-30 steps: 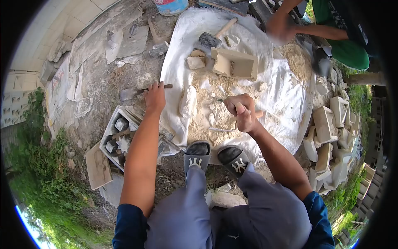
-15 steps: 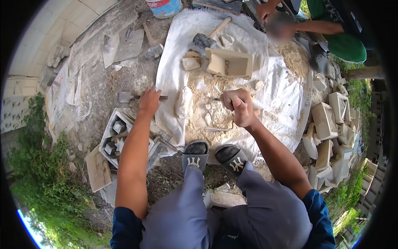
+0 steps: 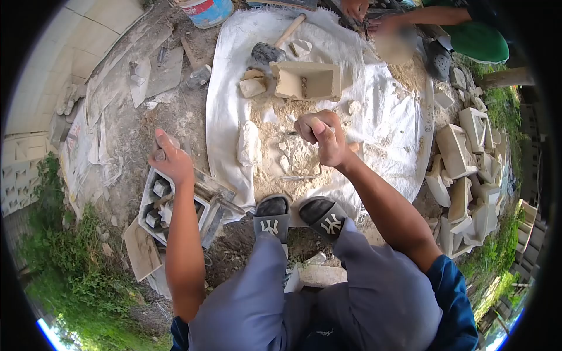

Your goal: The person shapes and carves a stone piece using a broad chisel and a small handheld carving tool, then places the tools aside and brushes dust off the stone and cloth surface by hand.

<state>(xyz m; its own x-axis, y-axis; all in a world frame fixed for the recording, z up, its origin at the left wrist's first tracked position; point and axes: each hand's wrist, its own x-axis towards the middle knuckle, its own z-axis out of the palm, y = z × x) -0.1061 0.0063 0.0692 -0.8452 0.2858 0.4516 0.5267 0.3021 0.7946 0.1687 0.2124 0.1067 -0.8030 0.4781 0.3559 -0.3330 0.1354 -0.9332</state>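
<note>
Box [image 3: 307, 95] and mallet [image 3: 268, 52] lie on the sheet [image 3: 225, 88]; right of it, blocks [image 3: 456, 153], apparently stacked.

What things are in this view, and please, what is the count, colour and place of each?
Sheet: one, white, centre.
Box: one, beige, on sheet.
Chunks: several, pale, on sheet.
Hammer: one, dark head, on sheet.
Second hammer: one, grey head, left of sheet.
Bucket: one, blue-white-red, top.
Crate: one, pale grey, lower left.
Blocks: many, beige, right.
Plants: many, green, both sides.
Wall: one, pale, upper left.
Co-worker: one, green and dark clothes, upper right.
Handle: one, brownish, left of sheet.
Sandals: two, grey, below sheet.
Legs: two, blue-grey trousers, bottom.
Left hand: one, bare, fingers around handle.
Right hand: one, bare, fist above sheet; grip contents unclear.
</note>
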